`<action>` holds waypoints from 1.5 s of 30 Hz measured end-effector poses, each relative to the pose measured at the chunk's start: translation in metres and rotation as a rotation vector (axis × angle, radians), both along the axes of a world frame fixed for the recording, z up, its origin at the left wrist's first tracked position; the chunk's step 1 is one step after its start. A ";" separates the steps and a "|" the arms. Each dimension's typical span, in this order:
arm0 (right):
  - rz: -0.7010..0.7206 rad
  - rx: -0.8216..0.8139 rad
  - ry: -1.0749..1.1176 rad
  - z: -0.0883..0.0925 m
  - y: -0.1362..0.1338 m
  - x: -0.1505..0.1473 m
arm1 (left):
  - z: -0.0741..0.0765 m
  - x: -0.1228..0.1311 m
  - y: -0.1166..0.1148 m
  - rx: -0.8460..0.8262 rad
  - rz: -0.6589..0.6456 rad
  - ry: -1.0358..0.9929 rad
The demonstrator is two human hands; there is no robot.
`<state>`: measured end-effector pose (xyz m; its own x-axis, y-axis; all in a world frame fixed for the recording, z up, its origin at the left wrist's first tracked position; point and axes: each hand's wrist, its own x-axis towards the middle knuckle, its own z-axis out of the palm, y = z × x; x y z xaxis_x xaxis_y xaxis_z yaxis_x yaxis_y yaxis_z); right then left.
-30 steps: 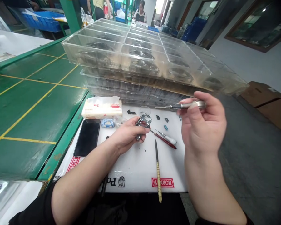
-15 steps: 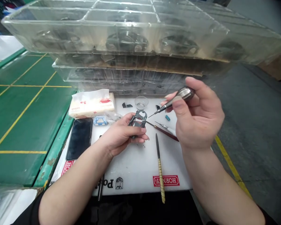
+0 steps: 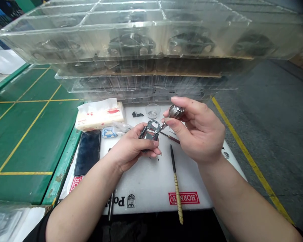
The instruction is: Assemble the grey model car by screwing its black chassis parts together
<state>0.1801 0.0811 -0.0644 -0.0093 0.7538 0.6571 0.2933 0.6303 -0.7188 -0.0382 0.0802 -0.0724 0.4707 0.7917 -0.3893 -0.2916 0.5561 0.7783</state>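
My left hand point(image 3: 138, 144) grips a small dark model car part point(image 3: 150, 134) with a round opening at its far end, thumb on top and fingers beneath. In my right hand point(image 3: 200, 131) is a small screwdriver point(image 3: 176, 112) with a rounded metal handle, pinched between thumb and fingers. It is tilted down to the left, and its lower end is at the right side of the car part. Whether the tip touches a screw is too small to tell. Beyond the part stands a clear round cup point(image 3: 153, 111), beside a small black piece point(image 3: 137, 114).
Stacked clear trays point(image 3: 131, 60) holding model cars rise behind the white work surface point(image 3: 146, 188). At left lie a tissue pack point(image 3: 101, 116), a phone point(image 3: 88, 153) and a blue-and-white item point(image 3: 109, 132). A file point(image 3: 176, 188) with a wrapped handle lies at front right, a dark rod point(image 3: 111, 205) at front left.
My right hand has moved left and slightly down, bringing the screwdriver to the car part and tilting it more steeply. My left hand still holds the part in nearly the same place.
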 end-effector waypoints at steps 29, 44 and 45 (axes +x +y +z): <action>-0.010 0.192 -0.257 0.009 0.002 0.001 | -0.006 0.004 -0.004 0.110 -0.006 -0.006; -0.016 0.178 -0.204 0.008 0.003 -0.001 | -0.008 0.003 -0.001 0.102 0.027 -0.081; -0.016 0.178 -0.206 0.008 0.003 -0.001 | -0.008 0.003 -0.001 0.100 0.034 -0.078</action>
